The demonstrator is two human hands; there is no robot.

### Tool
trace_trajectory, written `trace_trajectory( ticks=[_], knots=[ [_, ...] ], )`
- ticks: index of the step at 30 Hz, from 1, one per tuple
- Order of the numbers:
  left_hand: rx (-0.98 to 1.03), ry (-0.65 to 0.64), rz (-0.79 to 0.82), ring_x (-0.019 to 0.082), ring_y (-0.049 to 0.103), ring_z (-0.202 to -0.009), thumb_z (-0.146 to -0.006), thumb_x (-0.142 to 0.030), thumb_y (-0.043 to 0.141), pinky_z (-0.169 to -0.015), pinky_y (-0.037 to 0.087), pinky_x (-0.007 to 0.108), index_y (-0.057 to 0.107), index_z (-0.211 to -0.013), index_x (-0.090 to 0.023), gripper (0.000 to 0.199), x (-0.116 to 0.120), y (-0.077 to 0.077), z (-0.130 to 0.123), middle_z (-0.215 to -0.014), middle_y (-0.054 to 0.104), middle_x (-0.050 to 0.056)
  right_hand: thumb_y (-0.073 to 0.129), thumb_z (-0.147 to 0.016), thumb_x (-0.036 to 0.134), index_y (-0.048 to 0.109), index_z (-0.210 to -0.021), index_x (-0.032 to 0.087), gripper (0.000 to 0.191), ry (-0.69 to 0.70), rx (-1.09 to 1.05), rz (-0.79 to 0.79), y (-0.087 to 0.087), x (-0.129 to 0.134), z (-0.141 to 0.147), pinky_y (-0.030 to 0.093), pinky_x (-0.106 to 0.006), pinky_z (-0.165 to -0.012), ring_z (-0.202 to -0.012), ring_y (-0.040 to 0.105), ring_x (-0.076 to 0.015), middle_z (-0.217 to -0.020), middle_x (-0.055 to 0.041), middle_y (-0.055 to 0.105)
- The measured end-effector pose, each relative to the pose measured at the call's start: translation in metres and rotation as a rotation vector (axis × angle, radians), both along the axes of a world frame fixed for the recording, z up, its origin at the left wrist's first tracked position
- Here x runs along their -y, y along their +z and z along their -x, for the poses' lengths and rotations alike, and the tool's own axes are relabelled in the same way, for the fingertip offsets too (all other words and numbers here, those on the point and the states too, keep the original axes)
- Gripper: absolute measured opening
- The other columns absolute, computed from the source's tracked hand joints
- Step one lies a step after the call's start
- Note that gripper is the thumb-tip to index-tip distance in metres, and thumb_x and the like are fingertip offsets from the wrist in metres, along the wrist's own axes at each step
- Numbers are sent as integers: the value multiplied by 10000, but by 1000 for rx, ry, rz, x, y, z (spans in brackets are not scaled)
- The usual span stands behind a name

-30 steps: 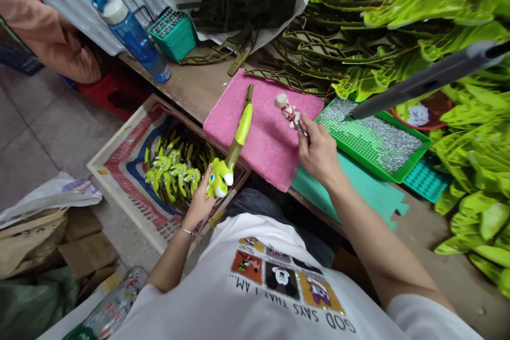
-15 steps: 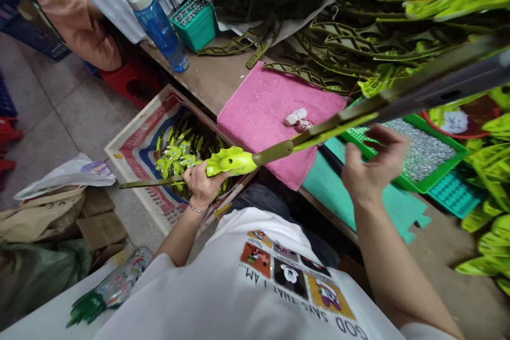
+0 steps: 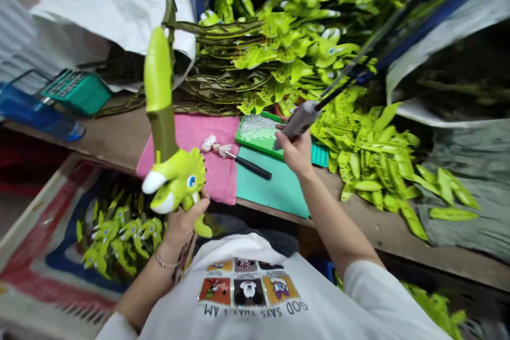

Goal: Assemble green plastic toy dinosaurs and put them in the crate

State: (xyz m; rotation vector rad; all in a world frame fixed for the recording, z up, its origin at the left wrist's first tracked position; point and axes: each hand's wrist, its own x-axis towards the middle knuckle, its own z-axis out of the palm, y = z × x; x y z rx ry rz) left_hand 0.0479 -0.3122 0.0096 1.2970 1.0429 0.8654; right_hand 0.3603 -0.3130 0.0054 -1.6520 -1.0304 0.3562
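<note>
My left hand is closed around a lime-green toy with a horned dinosaur head, held up over the edge of the bench. Its olive shaft and lime blade-like end point upward. In my right hand is a grey electric screwdriver, from which dark cords run to the upper right. The tool is above a green tray of small silver screws; its tip is hidden by my hand. A black-handled screwdriver lies across the pink cloth and teal mat, touching a white bundle.
Lime-green parts are heaped on the right of the bench, with olive strips behind. At lower left, a crate holds several dinosaur-headed toys. A blue bottle and teal baskets stand at left.
The toy in my left hand has swung from pointing right to pointing upward, its head now facing me. My right hand, open before, has closed on the grey electric screwdriver. The view has turned right.
</note>
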Motion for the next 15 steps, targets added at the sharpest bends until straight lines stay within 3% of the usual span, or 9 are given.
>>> trace_trajectory(
  ticks=[3,6,8,11,13,15],
  knots=[
    [290,-76,191,76,448,-535,-668,-343,709,-618,511,291,614,-779,-186,214,-11,11,-39,-707,585,-19,585,-782,353,385,-1444,235,701,128,61,23,3,13,-7,550,-441,-933,-1196,617,-270,-1369,-149,587],
    [375,-145,284,115,496,-615,-610,-340,656,-670,534,335,603,-798,-189,247,-18,11,-67,-672,533,-17,534,-734,209,442,-1415,191,687,204,147,13,10,22,-37,532,-427,-999,-1223,606,-247,-1363,-142,597],
    [354,-181,328,142,514,-648,-599,-355,622,-686,538,368,605,-828,-189,284,-17,8,-79,-649,493,-18,476,-740,143,536,-1326,147,588,59,196,71,14,19,-68,529,-419,-1006,-1141,649,-223,-1260,-144,660],
    [315,-213,343,137,476,-623,-585,-360,586,-679,515,375,607,-861,-189,326,-11,1,-91,-632,445,-30,478,-789,113,671,-1124,110,388,-202,325,368,17,-4,-114,521,-448,-994,-1020,687,-242,-1070,-154,726],
    [307,-223,343,121,442,-596,-573,-360,574,-674,494,364,603,-844,-189,322,-5,-5,-99,-633,447,-33,537,-803,120,711,-1064,99,314,-235,413,598,14,-25,-133,510,-485,-977,-1039,683,-292,-1046,-184,729],
    [314,-207,366,114,437,-583,-562,-355,582,-675,480,353,583,-769,-190,264,1,-11,-105,-630,480,-26,587,-786,104,723,-1037,53,290,-224,493,724,7,-46,-141,503,-502,-945,-1082,669,-342,-1064,-243,713]
  ],
)
